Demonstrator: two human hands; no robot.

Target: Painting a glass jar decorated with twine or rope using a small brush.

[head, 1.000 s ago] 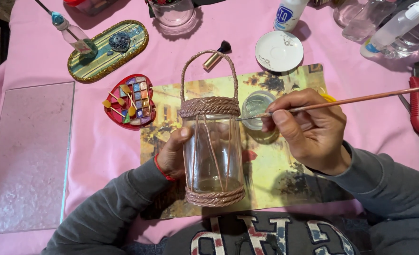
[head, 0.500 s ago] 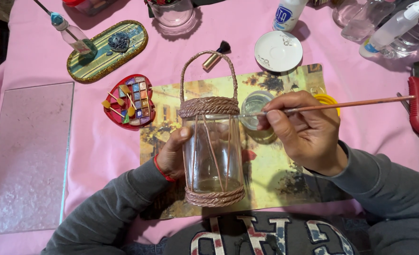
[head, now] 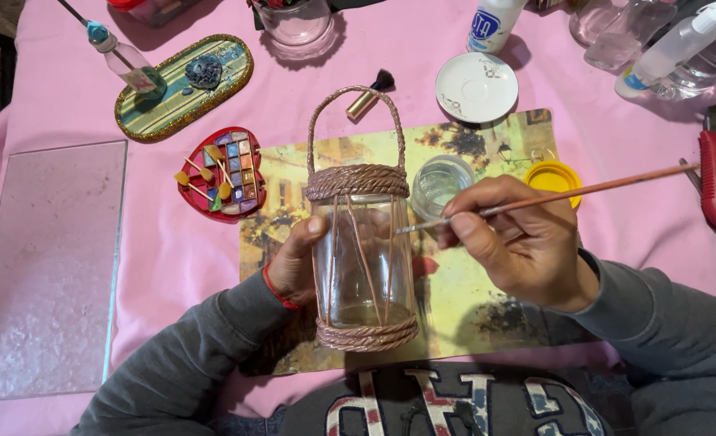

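Barely shifted, the right hand [head: 519, 242] pinches a paintbrush [head: 552, 198] whose tip meets the upright glass jar [head: 362, 258] from the right, while the left hand [head: 297, 262] clasps its left side mid-desk.

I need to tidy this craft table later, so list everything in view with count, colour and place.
glass jar: one, clear with brown rope bands and handle, centre, on the mat
printed mat: one, yellow-green picture, under the jar
paintbrush: one, reddish handle, tip at the jar's side
small open jar: one, clear, behind the brush tip
yellow lid: one, right of the small jar
white saucer: one, top centre
heart-shaped palette: one, red, left of the mat
oval tray: one, green with gold rim, top left
glass sheet: one, clear, far left
pink tablecloth: one, over the table
left hand: holds the jar's side
right hand: fingers hold the paintbrush
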